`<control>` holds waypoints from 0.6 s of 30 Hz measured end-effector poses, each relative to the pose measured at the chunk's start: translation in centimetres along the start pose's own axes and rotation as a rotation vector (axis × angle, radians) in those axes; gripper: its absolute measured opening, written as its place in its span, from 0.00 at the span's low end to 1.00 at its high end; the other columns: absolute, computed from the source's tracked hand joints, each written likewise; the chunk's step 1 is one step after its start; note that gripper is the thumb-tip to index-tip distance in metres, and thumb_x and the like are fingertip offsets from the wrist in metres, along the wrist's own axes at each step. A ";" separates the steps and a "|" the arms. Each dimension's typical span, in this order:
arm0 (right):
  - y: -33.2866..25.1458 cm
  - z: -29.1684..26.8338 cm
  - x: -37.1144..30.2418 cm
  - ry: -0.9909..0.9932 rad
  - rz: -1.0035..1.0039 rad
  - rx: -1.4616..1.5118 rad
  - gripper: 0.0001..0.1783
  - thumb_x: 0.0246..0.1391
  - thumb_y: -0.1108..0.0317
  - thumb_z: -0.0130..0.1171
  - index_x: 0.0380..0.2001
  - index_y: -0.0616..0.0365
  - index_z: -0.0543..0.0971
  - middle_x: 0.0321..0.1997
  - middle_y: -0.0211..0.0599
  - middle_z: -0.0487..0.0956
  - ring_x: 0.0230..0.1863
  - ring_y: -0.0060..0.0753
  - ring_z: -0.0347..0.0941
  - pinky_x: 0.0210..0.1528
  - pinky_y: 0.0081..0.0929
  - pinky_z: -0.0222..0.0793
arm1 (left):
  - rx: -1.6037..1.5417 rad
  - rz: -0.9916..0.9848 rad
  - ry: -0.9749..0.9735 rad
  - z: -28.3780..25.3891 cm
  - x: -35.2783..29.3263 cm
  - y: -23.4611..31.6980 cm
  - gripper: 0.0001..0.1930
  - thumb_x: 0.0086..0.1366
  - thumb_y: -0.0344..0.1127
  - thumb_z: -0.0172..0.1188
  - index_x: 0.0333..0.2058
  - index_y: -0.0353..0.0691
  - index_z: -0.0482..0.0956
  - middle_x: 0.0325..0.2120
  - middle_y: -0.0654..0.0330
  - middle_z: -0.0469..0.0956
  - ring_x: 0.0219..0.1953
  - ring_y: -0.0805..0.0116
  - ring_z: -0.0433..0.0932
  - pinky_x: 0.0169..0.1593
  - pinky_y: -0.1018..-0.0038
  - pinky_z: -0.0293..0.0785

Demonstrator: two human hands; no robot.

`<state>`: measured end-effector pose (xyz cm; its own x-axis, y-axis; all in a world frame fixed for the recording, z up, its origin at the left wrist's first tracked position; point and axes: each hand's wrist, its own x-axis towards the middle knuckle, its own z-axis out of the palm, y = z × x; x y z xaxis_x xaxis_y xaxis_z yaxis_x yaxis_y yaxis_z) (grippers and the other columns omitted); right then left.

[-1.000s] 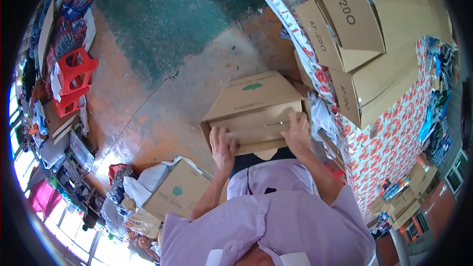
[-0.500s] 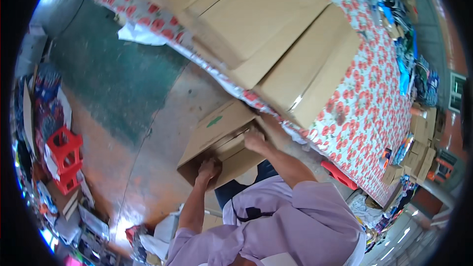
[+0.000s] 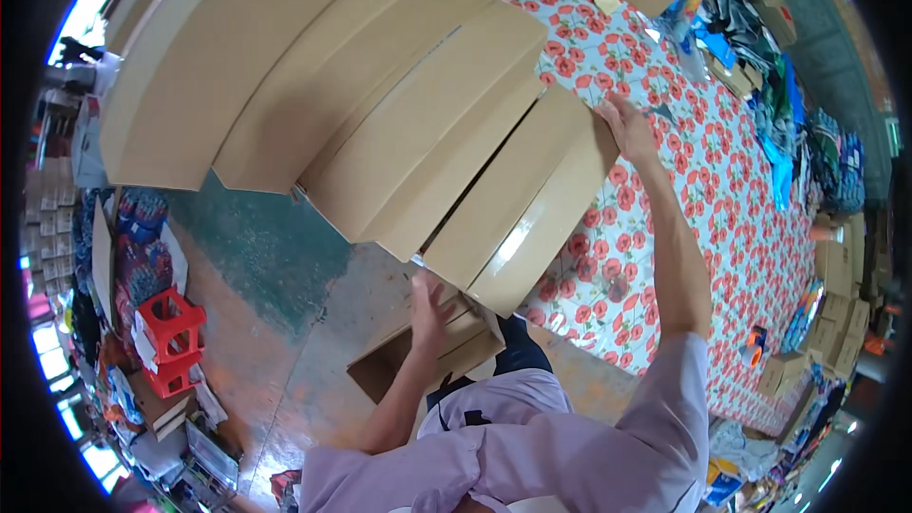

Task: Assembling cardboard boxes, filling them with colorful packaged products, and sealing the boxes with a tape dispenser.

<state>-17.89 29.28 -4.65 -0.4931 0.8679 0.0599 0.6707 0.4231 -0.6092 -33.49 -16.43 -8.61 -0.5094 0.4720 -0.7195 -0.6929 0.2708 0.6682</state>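
Visibly, the left hand (image 3: 430,313) splays its fingers; the right (image 3: 631,130) touches a plain carton (image 3: 537,195), clamping unclear.

Downward view from the left one of two fisheye cameras worn on a person's head.
The lens looked down and forward over the wearer's shirt (image 3: 551,451), which lay nearest, at the lower edge; the left hand (image 3: 431,309) and right hand (image 3: 629,129) lay farther off. Cardboard (image 3: 418,147) spanned the upper left, the flowered table (image 3: 684,228) the right; floor (image 3: 252,271) showed below the cardboard, red stools (image 3: 171,334) appeared small at the left, and edges bent toward the dark rim.
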 end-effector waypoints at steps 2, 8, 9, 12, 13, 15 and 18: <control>-2.1 1.4 1.2 -0.204 0.163 0.108 0.40 0.63 0.39 0.55 0.63 0.63 0.72 0.58 0.54 0.78 0.61 0.46 0.73 0.61 0.41 0.68 | -0.119 -0.085 0.062 2.2 1.0 0.0 0.38 0.74 0.67 0.37 0.69 0.43 0.59 0.66 0.58 0.66 0.63 0.58 0.70 0.63 0.61 0.69; -6.1 -0.7 -2.8 -0.598 0.474 0.226 0.47 0.57 0.30 0.55 0.62 0.64 0.73 0.55 0.53 0.79 0.59 0.44 0.74 0.61 0.40 0.68 | -0.619 -0.075 -0.004 5.3 0.3 3.4 0.39 0.72 0.69 0.35 0.67 0.44 0.64 0.62 0.56 0.71 0.61 0.53 0.72 0.64 0.57 0.70; -6.1 -1.2 -4.7 -0.603 0.467 0.223 0.47 0.57 0.30 0.56 0.62 0.64 0.74 0.54 0.52 0.80 0.58 0.43 0.75 0.61 0.39 0.68 | -0.706 -0.107 -0.043 4.9 -0.7 3.7 0.38 0.72 0.69 0.36 0.66 0.44 0.64 0.62 0.56 0.72 0.61 0.53 0.73 0.64 0.56 0.71; -5.9 -1.9 -9.8 -0.614 0.426 0.212 0.48 0.56 0.29 0.56 0.60 0.65 0.75 0.50 0.49 0.82 0.53 0.40 0.78 0.59 0.36 0.69 | -0.712 -0.104 -0.065 1.9 -2.2 2.1 0.37 0.72 0.68 0.37 0.66 0.44 0.65 0.60 0.56 0.73 0.59 0.53 0.74 0.62 0.57 0.72; -5.7 -2.1 -12.2 -0.632 0.432 0.211 0.48 0.56 0.29 0.56 0.60 0.65 0.75 0.50 0.49 0.82 0.53 0.40 0.78 0.59 0.36 0.69 | -0.713 -0.101 -0.088 0.8 -3.0 1.2 0.37 0.72 0.67 0.38 0.65 0.44 0.66 0.60 0.56 0.74 0.59 0.54 0.75 0.62 0.57 0.72; -5.5 -2.5 -17.1 -0.505 0.458 0.426 0.44 0.57 0.35 0.60 0.60 0.66 0.75 0.49 0.43 0.82 0.50 0.33 0.78 0.56 0.31 0.70 | -0.669 -0.074 0.005 -1.9 -4.5 -1.7 0.37 0.72 0.67 0.38 0.65 0.44 0.66 0.60 0.56 0.73 0.59 0.54 0.74 0.62 0.57 0.73; -8.2 -2.3 -25.1 -0.435 0.542 0.570 0.36 0.57 0.53 0.66 0.62 0.66 0.72 0.51 0.40 0.82 0.51 0.30 0.77 0.57 0.29 0.71 | -0.539 0.010 0.230 -7.8 -8.4 -6.7 0.37 0.72 0.67 0.39 0.65 0.43 0.66 0.60 0.56 0.74 0.59 0.54 0.75 0.61 0.57 0.73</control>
<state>-9.73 4.61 0.72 -0.4327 0.6867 -0.5841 0.5526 -0.3098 -0.7737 -28.52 -28.74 -8.51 -0.5734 0.2616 -0.7764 -0.8184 -0.2266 0.5280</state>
